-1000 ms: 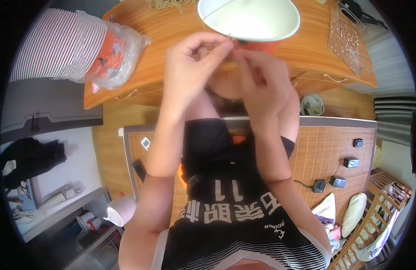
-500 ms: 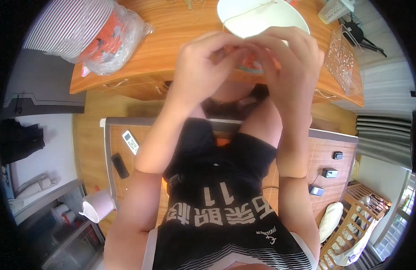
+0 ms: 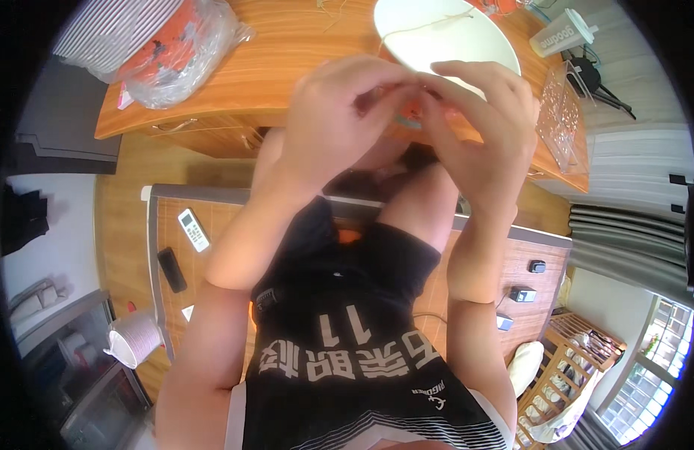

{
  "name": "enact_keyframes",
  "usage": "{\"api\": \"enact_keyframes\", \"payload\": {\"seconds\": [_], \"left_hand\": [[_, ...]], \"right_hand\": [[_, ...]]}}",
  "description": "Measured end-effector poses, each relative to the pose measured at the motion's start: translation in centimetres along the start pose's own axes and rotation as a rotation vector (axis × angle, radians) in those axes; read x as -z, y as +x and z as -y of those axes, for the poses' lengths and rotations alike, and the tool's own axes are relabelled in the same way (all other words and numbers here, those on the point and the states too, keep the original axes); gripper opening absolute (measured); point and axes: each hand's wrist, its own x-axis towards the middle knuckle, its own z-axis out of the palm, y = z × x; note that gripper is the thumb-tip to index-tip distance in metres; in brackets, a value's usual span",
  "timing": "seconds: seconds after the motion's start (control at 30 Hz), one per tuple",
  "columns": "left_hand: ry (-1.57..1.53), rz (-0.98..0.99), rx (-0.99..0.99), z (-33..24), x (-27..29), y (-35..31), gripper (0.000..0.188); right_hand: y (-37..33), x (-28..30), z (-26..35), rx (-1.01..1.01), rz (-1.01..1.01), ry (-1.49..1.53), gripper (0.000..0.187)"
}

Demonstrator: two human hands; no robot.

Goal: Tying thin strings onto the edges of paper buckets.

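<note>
Over the desk's front edge, my left hand (image 3: 339, 124) and my right hand (image 3: 485, 124) meet at their fingertips. Both are closed in a pinch, thumbs against index fingers. Whatever small thing sits between them is hidden by the fingers. Something red with a clear, pale greenish edge (image 3: 410, 114) shows just below the fingertips; its kind I cannot make out. Beyond my hands stands a white bowl (image 3: 444, 37), partly covered by my right fingers. A thin straw-coloured strand (image 3: 425, 27) lies across the bowl.
On the wooden desk (image 3: 287, 45), a plastic-wrapped stack of ribbed white and red items (image 3: 159, 56) stands left. At right are a lidded cup (image 3: 560, 34) and a clear tray (image 3: 564, 120). Behind me, a remote (image 3: 194, 229) and a phone (image 3: 172, 270) lie on a mat-covered surface.
The view has shifted slightly, so the surroundings sit further left. My right index finger has lifted and straightened somewhat, while the fingertips of both hands stay together.
</note>
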Motion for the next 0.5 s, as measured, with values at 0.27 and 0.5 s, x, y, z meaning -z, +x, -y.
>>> {"api": "enact_keyframes", "payload": {"seconds": [0.27,0.5], "left_hand": [[0.088,-0.087,-0.124,0.0,-0.3,0.0,0.018],[0.133,-0.175,-0.122,-0.3,-0.6,0.0,0.016]], "right_hand": [[-0.3,-0.8,0.6,-0.132,-0.007,0.032,0.014],[-0.9,-2.2,1.7,-0.157,-0.165,-0.121,0.015]]}}
